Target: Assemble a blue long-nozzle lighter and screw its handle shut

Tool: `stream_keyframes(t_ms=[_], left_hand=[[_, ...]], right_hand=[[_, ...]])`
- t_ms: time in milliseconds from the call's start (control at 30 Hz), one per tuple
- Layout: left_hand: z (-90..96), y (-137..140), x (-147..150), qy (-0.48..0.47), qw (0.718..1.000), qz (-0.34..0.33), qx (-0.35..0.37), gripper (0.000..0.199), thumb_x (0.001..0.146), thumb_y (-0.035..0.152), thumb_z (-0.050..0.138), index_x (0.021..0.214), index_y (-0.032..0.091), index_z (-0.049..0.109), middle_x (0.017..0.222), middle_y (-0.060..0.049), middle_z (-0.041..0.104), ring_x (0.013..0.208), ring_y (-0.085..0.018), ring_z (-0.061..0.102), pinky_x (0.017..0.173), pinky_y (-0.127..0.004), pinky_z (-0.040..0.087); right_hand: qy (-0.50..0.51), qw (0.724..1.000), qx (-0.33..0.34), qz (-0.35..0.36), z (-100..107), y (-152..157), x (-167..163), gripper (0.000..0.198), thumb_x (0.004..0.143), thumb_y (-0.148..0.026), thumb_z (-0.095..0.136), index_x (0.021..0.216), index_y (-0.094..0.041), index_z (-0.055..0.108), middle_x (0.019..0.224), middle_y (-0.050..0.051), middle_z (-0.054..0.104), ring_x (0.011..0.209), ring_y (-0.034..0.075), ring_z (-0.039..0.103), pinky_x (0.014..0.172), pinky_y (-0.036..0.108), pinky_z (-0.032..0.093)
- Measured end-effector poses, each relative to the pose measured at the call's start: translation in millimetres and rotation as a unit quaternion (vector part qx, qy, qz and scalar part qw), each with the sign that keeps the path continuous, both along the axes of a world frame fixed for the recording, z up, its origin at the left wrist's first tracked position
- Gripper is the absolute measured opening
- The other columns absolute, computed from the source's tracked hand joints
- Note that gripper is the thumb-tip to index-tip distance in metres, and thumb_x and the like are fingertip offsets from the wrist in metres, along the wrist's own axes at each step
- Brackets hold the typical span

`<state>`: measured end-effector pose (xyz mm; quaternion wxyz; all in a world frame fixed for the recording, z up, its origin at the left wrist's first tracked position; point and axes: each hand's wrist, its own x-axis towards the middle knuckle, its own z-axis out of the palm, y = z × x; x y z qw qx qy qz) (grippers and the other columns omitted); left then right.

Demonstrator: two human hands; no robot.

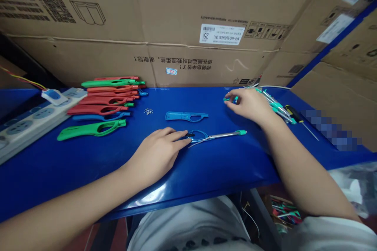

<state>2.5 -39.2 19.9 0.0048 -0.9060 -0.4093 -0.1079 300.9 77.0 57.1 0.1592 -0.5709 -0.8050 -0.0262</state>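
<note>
My left hand [159, 151] lies low over the blue handle half of a long-necked gas lighter [200, 136], its fingers closed on the handle end. A metal tube with a green tip [242, 132] runs to the right from that handle, and small dark parts and a thin wire show at my fingertips. A matching blue handle shell [186, 116] rests just beyond. My right hand [250, 104] is at the back of the table, thumb and forefinger curled together around a small green part [226, 100] that is mostly hidden.
Several red, green and blue lighter handles [101, 100] lie in a row at left, beside a white power strip [41, 115]. Small screws [149, 111] are scattered nearby. Metal tubes with green ends [277, 106] and a screwdriver [296, 115] lie at right. A cardboard wall [112, 53] stands behind.
</note>
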Motion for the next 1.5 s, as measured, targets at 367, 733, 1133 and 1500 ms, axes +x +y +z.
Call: stream_keyframes(t_ms=[367, 733, 1133, 1500], left_hand=[[5.5, -8, 1, 0.044, 0.999, -0.006, 0.029, 0.032, 0.095, 0.018, 0.055, 0.123, 0.02, 0.072, 0.128, -0.005, 0.071, 0.105, -0.029, 0.071, 0.084, -0.043, 0.061], [1.7, -2, 2, -0.06, 0.998, 0.015, 0.003, 0.032, 0.1, 0.025, 0.051, 0.128, 0.021, 0.067, 0.12, -0.007, 0.074, 0.106, -0.026, 0.069, 0.091, -0.043, 0.058], [2.5, 0, 0, -0.088, 0.996, 0.014, -0.016, 0.031, 0.099, 0.025, 0.053, 0.125, 0.02, 0.067, 0.121, -0.007, 0.072, 0.108, -0.026, 0.067, 0.094, -0.044, 0.056], [3.2, 2, 0, -0.113, 0.992, 0.034, -0.038, 0.037, 0.097, 0.028, 0.056, 0.132, 0.019, 0.062, 0.122, -0.009, 0.071, 0.109, -0.026, 0.067, 0.096, -0.044, 0.056]], right_hand=[[0.025, 1.0, -0.01, -0.01, -42, 46, 29, 0.021, 0.085, -0.031, 0.068, 0.101, -0.021, 0.076, 0.109, 0.009, 0.066, 0.087, 0.022, 0.063, 0.079, 0.033, 0.049], [0.391, 0.9, -0.193, 0.024, -31, 30, -6, 0.03, 0.083, -0.044, 0.071, 0.091, -0.02, 0.055, 0.074, 0.002, 0.065, 0.058, 0.013, 0.059, 0.051, 0.025, 0.048], [0.06, 0.968, -0.211, 0.124, -19, 18, 8, 0.015, 0.085, -0.033, 0.064, 0.086, -0.018, 0.064, 0.076, 0.003, 0.068, 0.066, 0.015, 0.059, 0.061, 0.027, 0.042], [-0.05, 0.977, -0.126, 0.164, -19, 15, 10, 0.014, 0.093, -0.027, 0.054, 0.087, -0.018, 0.064, 0.089, 0.007, 0.068, 0.075, 0.017, 0.057, 0.068, 0.028, 0.04]])
